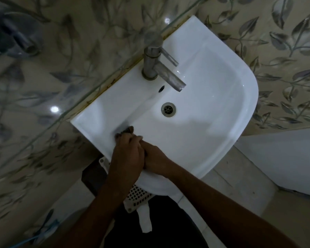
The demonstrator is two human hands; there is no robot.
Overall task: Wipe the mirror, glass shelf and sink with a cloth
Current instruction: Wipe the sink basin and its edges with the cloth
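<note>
The white sink [213, 97] fills the middle of the head view, with its drain [168, 109] and a steel tap [161, 68]. A small dark cloth [126, 130] lies bunched on the sink's near left rim. My left hand [127, 154] grips the cloth, its fingers curled over it. Close against it, my right hand [156, 159] has its fingers curled towards the same bundle; the left hand hides what they hold. The glass shelf [43, 68] spreads over the left of the view, its edge running diagonally above the sink's back. The mirror is out of view.
Leaf-patterned wall tiles [284, 51] surround the sink. A dark round object [11, 36] sits on the shelf at upper left. A white perforated basket [138, 196] stands under the sink beside a dark box [91, 176]. A white fixture [284, 158] stands at right.
</note>
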